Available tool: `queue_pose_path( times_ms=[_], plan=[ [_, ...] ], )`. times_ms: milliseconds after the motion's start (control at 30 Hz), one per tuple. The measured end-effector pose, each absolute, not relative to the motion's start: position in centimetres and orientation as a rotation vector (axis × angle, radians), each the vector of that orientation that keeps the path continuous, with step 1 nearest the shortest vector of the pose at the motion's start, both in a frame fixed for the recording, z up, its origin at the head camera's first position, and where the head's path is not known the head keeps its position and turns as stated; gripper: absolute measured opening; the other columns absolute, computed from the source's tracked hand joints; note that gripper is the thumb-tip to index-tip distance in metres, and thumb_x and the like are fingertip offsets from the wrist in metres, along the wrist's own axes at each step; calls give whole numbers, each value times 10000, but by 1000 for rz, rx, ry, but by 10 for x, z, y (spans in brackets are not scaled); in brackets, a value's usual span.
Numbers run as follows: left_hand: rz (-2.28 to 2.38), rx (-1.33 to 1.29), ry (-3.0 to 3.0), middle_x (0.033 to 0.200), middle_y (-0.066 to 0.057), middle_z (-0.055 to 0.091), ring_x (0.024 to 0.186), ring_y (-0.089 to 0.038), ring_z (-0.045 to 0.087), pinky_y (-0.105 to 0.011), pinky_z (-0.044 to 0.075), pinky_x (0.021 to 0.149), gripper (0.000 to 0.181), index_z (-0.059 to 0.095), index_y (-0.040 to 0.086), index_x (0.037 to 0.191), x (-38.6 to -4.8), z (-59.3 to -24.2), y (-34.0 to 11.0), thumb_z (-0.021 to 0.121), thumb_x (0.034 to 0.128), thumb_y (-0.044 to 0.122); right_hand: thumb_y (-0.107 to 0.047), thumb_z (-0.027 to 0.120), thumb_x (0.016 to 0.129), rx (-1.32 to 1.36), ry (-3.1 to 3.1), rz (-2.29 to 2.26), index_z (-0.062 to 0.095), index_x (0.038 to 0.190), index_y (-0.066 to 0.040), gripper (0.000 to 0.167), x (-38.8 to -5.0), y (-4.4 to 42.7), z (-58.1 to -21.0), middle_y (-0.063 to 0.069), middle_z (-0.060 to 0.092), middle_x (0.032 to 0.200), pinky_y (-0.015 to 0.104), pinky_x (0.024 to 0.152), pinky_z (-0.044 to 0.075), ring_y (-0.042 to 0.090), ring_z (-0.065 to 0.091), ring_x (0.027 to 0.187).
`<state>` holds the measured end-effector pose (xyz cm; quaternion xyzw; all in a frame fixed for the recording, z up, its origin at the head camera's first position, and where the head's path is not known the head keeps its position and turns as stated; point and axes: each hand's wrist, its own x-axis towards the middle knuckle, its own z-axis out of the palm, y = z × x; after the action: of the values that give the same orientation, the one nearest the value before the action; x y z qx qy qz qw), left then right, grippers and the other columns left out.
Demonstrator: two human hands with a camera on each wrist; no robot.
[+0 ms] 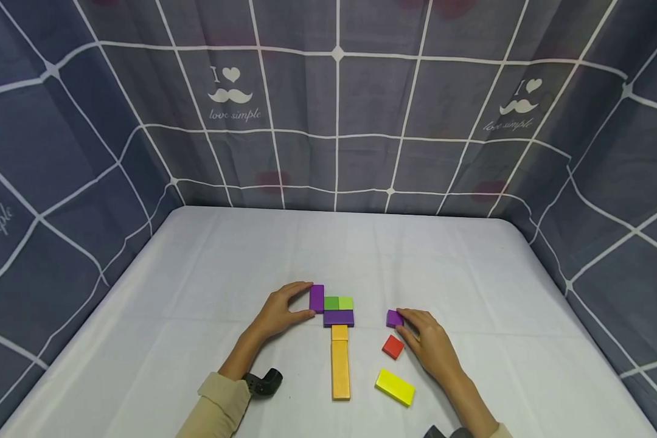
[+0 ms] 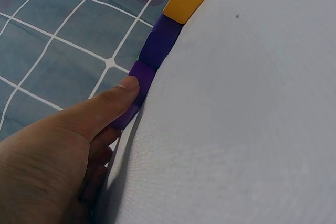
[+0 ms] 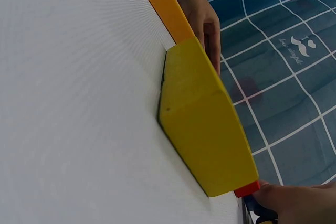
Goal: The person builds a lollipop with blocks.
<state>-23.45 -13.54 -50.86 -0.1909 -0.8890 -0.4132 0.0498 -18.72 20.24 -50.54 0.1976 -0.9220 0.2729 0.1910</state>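
Observation:
My left hand (image 1: 276, 311) pinches an upright purple block (image 1: 317, 298) between thumb and fingers at its two ends. That block touches two green blocks, one darker (image 1: 331, 303) and one lighter (image 1: 345, 303), which sit above a level purple block (image 1: 338, 318). Below it, a small orange block (image 1: 339, 333) and a long orange block (image 1: 340, 371) run downward in line. On the right, a small purple block (image 1: 394, 319) is between the thumb and fingertips of my right hand (image 1: 429, 344). In the left wrist view, my thumb presses the purple block (image 2: 140, 80).
A red block (image 1: 393, 347) lies tilted just below the small purple one. Nearer me is a yellow block (image 1: 395, 387), large in the right wrist view. The white tabletop (image 1: 241, 255) is bordered by dark gridded cloth (image 1: 306, 158) at the back and sides.

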Motion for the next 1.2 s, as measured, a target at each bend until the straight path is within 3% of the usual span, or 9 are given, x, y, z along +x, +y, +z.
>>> queue_pose_path(
  times_ms=[433, 733, 833, 1033, 1200],
  plan=[
    [-1260, -595, -2703, 1314, -95, 512, 1247, -276, 424, -445, 322, 1049, 643, 537, 120, 1301, -234, -506, -134, 766, 745, 347, -106, 778, 739, 583, -2491, 902, 652, 1117, -88, 399, -186, 202, -494, 2, 631, 1075, 362, 860, 487, 183, 574, 1015],
    [-1249, -588, -2701, 1302, -92, 523, 1241, -275, 431, -444, 325, 1048, 634, 545, 111, 1290, -233, -507, -135, 771, 742, 335, -71, 744, 766, 688, -2425, 986, 629, 1161, -80, 412, -191, 194, -475, 7, 618, 1104, 108, 936, 379, 168, 560, 1040],
    [-1244, -586, -2704, 1307, -99, 519, 1242, -277, 430, -443, 325, 1048, 640, 543, 114, 1293, -234, -506, -135, 770, 740, 342, -67, 748, 762, 697, -2421, 988, 631, 1160, -82, 415, -195, 190, -471, 1, 616, 1110, 154, 932, 412, 165, 561, 1045],
    [-1241, -583, -2716, 1319, -111, 506, 1248, -284, 422, -448, 322, 1049, 649, 540, 121, 1299, -233, -506, -134, 763, 742, 368, -92, 744, 777, 702, -2483, 975, 631, 1162, -92, 401, -211, 182, -466, -1, 603, 1128, 371, 905, 474, 180, 557, 1062],
    [-1238, -564, -2716, 1313, -110, 511, 1243, -284, 428, -449, 329, 1045, 640, 548, 121, 1291, -231, -505, -134, 771, 737, 352, -130, 723, 807, 696, -2555, 994, 631, 1166, -112, 371, -228, 171, -461, -9, 595, 1141, 392, 936, 458, 174, 543, 1088]
  ],
)
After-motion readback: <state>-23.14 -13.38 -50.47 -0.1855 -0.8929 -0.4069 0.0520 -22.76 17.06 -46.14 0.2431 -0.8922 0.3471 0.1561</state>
